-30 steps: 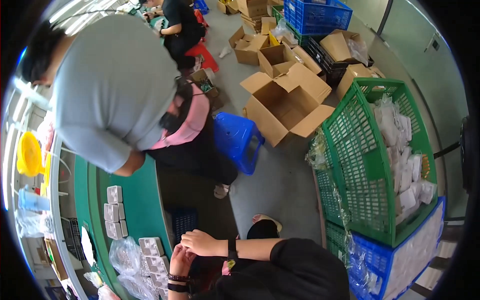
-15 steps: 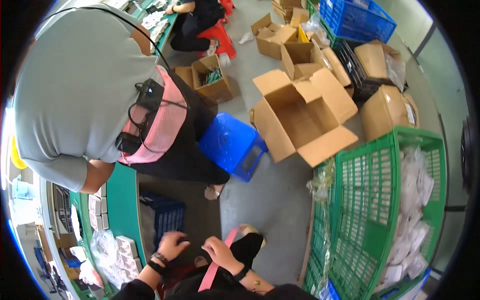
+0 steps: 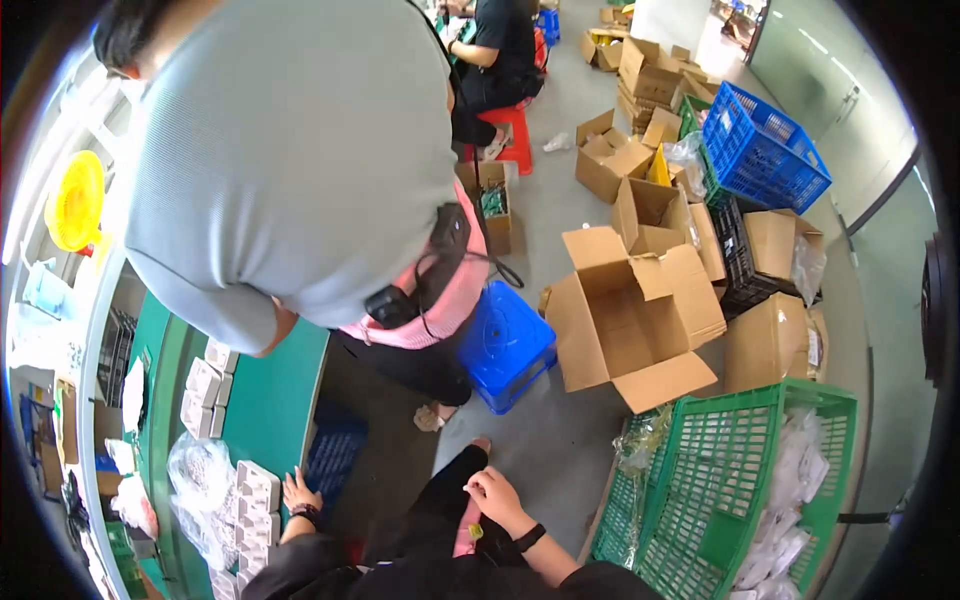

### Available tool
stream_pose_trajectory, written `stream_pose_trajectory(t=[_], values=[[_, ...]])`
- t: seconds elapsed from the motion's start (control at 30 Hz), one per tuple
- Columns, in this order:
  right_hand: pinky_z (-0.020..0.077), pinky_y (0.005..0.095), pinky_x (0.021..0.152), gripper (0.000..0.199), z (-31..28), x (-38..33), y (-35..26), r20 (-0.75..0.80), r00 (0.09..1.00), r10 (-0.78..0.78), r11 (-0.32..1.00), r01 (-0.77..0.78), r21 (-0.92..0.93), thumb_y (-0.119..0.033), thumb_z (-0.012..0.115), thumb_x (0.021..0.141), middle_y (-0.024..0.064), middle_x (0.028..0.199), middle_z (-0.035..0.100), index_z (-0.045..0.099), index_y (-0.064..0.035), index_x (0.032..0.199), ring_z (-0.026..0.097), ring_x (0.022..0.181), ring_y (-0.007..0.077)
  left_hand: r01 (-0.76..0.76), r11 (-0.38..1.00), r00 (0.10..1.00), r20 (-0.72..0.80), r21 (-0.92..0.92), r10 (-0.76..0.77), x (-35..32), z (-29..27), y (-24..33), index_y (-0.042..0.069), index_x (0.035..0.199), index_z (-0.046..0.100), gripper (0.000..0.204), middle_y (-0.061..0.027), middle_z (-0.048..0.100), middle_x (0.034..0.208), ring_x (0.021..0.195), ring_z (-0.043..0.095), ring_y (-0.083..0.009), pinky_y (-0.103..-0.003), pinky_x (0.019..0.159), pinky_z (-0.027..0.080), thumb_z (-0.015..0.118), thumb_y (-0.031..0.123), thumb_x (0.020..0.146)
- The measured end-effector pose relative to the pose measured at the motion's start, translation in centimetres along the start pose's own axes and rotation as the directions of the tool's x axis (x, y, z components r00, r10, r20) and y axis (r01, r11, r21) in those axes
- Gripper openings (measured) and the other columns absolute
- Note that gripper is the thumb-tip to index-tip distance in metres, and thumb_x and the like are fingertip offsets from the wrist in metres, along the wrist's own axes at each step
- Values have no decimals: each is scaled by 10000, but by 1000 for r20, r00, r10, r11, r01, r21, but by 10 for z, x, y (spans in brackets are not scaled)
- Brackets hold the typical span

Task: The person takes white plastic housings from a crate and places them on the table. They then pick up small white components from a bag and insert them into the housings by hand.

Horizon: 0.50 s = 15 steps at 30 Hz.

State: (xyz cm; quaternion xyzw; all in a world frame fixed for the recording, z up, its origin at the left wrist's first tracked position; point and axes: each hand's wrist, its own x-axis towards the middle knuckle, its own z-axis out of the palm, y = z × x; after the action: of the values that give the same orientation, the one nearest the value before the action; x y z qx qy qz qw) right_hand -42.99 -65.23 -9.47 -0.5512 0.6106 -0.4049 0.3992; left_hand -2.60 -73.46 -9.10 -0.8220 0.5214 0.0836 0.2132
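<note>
My left hand point(image 3: 300, 492) rests at the edge of the green worktable point(image 3: 262, 415), its fingers spread and nothing in them. Next to it on the table is a row of pale grey moulded blocks point(image 3: 257, 515), with a clear plastic bag point(image 3: 203, 485) beside them. My right hand point(image 3: 497, 500) is over my lap with its fingers curled together; whatever is inside them, if anything, is hidden. A pink strap point(image 3: 464, 538) runs just below that hand, across my dark trousers, with a small yellowish piece on it.
A person in a grey shirt point(image 3: 300, 170) stands close ahead at the table, by a blue stool point(image 3: 507, 345). To the right are an open cardboard box point(image 3: 635, 318) and a green crate point(image 3: 715, 490) of white bagged items. A blue crate point(image 3: 765, 150) stands farther back.
My left hand has moved left from above my lap to the table edge. My right hand has shifted slightly right. The view has tilted up, showing more of the room.
</note>
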Motion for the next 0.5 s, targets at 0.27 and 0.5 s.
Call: stream_pose_trajectory(t=[0.27, 0.5], values=[[404, 337, 460, 97, 31, 21, -79, 395, 863, -315, 948, 266, 175, -167, 553, 787, 89, 553, 518, 520, -81, 815, 544, 505, 262, -209, 706, 967, -249, -677, 48, -72, 31, -15, 67, 1017, 523, 303, -106, 564, 932, 818, 558, -192, -311, 690, 454, 599, 199, 756], [435, 238, 645, 73, 85, -9, -118, 559, 729, -395, 825, 14, 565, -103, 529, 823, 49, 750, 552, 523, -37, 853, 544, 690, 112, 41, -125, 921, -11, -991, 389, -201, -36, 35, 43, 971, 526, 179, -12, 562, 737, 649, 528, -86, -212, 582, 431, 455, 176, 876]])
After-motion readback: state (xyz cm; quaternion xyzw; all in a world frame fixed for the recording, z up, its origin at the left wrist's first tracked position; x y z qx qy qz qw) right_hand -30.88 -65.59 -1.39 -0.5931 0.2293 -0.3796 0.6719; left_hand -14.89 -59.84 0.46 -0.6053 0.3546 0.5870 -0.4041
